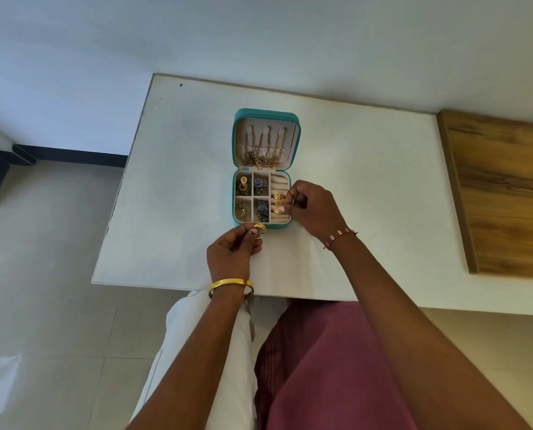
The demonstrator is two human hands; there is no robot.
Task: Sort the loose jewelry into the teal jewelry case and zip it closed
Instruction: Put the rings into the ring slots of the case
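The teal jewelry case [236,141] lies open on the white table, lid raised at the back with gold chains [263,158] hanging inside it. Its tray holds earrings and brooches in four small compartments and a ring roll strip on the right. My right hand [311,209] pinches a gold ring [279,210] at the ring rolls; another gold ring [278,196] sits just above it. My left hand [232,254] is at the case's front edge and pinches a gold ring [260,227] between thumb and fingers.
The white table [367,197] has its near edge above my lap and its left edge near the case. A wooden board [504,193] lies on the right. A tiled floor and a dark skirting lie to the left.
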